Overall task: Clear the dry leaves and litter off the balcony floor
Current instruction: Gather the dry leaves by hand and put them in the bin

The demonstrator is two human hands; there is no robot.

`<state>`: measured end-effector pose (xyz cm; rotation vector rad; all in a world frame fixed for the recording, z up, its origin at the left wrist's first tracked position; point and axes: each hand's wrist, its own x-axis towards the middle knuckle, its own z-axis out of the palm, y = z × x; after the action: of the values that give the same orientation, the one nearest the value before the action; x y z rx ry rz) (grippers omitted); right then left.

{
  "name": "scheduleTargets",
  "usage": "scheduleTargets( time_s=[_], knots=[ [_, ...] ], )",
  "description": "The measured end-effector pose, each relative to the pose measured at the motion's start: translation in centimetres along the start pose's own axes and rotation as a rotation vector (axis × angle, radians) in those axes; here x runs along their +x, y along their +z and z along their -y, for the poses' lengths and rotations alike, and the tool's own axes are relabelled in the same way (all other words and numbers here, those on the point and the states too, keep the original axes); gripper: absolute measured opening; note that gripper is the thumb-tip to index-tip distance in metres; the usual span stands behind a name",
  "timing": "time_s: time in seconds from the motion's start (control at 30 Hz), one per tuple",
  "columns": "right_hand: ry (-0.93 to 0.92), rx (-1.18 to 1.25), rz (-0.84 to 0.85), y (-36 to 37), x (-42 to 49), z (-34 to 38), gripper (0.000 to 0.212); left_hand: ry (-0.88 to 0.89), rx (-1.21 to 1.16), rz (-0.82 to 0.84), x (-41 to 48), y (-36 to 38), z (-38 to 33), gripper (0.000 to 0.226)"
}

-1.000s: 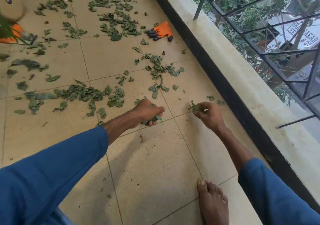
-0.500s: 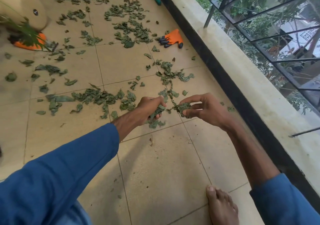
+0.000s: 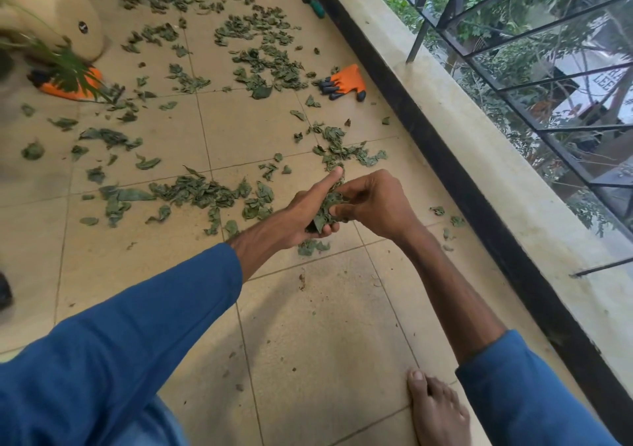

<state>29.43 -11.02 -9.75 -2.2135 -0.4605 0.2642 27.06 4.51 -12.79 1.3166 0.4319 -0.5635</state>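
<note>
Step in hand: gathering by hand; a picked-up lot is being packed into one fist.
Left grip: left hand curled round a wad of dry leaves, thumb pointing to 12 o'clock.
Right grip: right hand pinching the same wad from its 3 o'clock side.
Leaves on the ground: loose leaves litter the balcony floor from 9 round to 1 o'clock of the hands, with scraps at 3 o'clock near the parapet.
Also there: orange glove at 12 o'clock.
Progress: early, judging by the litter left.
Next move: likely free the right hand for the nearest clump at 9 o'clock. No bin or bag is in view.
</note>
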Motion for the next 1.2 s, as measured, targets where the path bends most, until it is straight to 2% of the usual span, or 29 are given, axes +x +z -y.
scheduleTargets(
  time_s=[0.13,0.37,0.53,0.73,0.97,1.03,1.1,1.17,1.2],
  knots=[
    [0.143,0.177,-0.058,0.2,0.5,0.5,0.029,-0.004,-0.086,0.03,-0.4,-0.4,-0.3,0.052],
    [0.191,0.231,-0.062,0.0,1.0,1.0,0.026,-0.007,-0.155,-0.029,-0.3,-1.0,-1.0,0.039],
    [0.21,0.203,-0.147,-0.2,0.7,0.4,0.016,-0.016,-0.127,-0.024,0.3,-0.6,-1.7,0.039],
    [0.32,0.322,-0.21,-2.7,-0.6,-0.9,0.04,0.001,-0.084,0.047,0.7,1.8,-2.5,0.054],
    [0.385,0.6,-0.153,-5.0,-3.2,-4.7,0.021,-0.115,-0.08,0.092,2.6,4.0,-1.2,0.033],
    [0.448,0.494,-0.212,-5.7,-4.0,-7.7,0.016,-0.149,-0.079,0.105,3.1,4.4,-0.9,0.034],
    [0.564,0.183,-0.384,-5.9,-4.8,-12.7,0.013,-0.166,-0.075,0.108,3.6,4.7,-0.6,0.031],
    [0.702,-0.063,-0.518,-5.5,-5.8,-17.0,0.019,-0.179,-0.075,0.114,3.8,5.1,-0.4,0.027],
    [0.762,-0.104,-0.549,-5.3,-6.2,-18.7,0.028,-0.183,-0.07,0.118,4.0,5.3,-0.3,0.027]
  ],
)
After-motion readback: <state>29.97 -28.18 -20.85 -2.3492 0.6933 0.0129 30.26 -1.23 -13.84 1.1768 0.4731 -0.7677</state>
